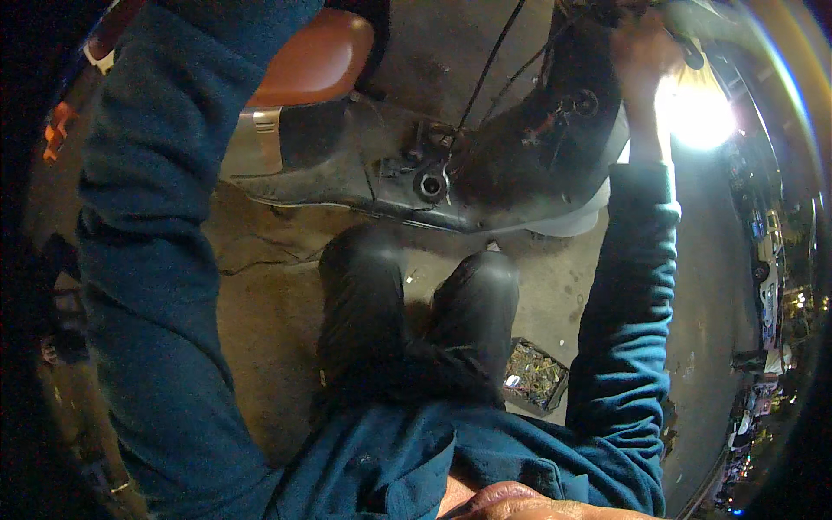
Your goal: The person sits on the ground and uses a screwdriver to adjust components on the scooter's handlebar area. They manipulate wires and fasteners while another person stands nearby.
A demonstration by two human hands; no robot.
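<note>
- Scooter (494,186), partly stripped: across the upper half of the frame. Long axis runs left to right; seat end points to the left, front end to the upper right.
- Left sleeve (152,251), blue: up the left side, leaving at the top edge; the left hand is beyond the frame, its state cannot be told.
- Right sleeve (628,303), blue: raised along the right side.
- Trousers (364,321), dark: lower centre, knees just below the scooter.
- Seat (316,56), brown: upper left.
- Tray (562,392), dark, holding small pieces: lower right of centre.
- Right hand (643,61), blurred: upper right, at the scooter's front end, beside a bright light (704,113); whether it grips cannot be told.
- Round fitting (419,185), ring-shaped: upper centre, on the scooter's near side.
</note>
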